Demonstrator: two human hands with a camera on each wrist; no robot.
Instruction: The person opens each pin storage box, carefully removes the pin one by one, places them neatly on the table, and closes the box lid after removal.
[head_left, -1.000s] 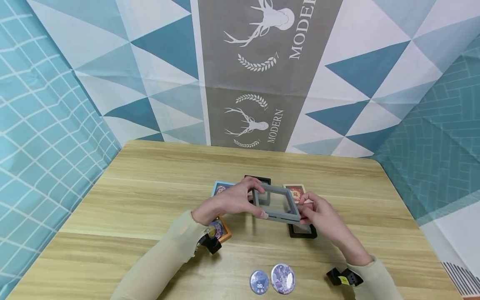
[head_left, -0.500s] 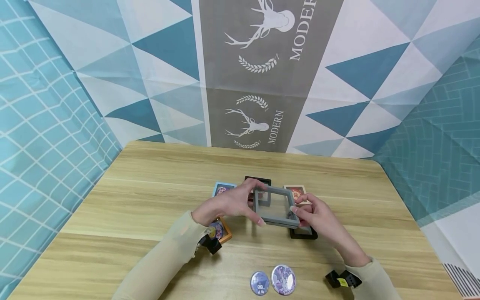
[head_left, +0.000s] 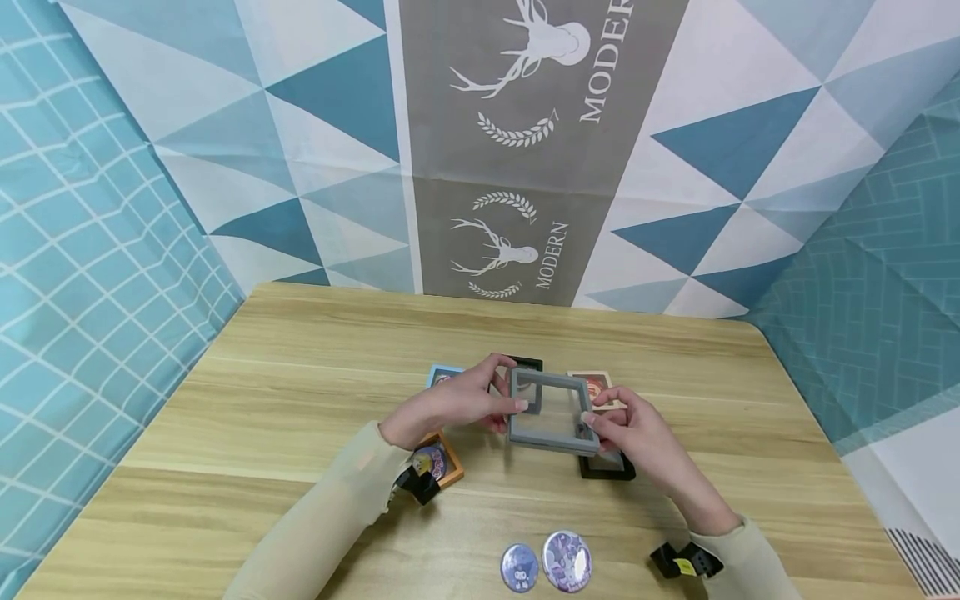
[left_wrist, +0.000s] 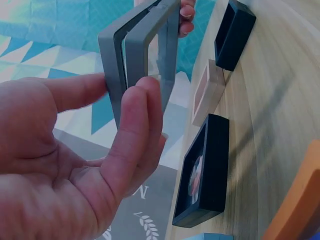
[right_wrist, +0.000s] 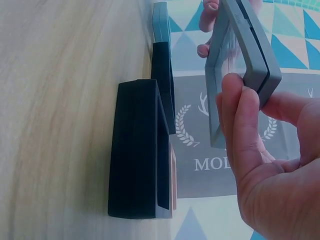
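Fingers on both hands are pinched on the grey frame: the left hand (head_left: 461, 398) has its left side, and the right hand (head_left: 626, 427) has its right side. The grey frame (head_left: 555, 442) is up in the air over the middle of the desk (head_left: 315, 392). It has tiny marks too small to read. On the wall cloth (head_left: 487, 179) "MODERN" can be read, next to white deer and leaves.

Its clear window faces up toward the head camera. It looks almost square, so I can't tell which way is longer. A thin gap shows between its two halves.

The desk is light wood with stripes. Around the grey frame lie a blue frame (head_left: 446, 367), an orange frame (head_left: 453, 472), a cream frame (head_left: 588, 374) and two black frames (head_left: 609, 476). Two round badges (head_left: 567, 562) sit nearest the person, side by side. Blue cloth (head_left: 82, 275) with white lines hangs on the left.
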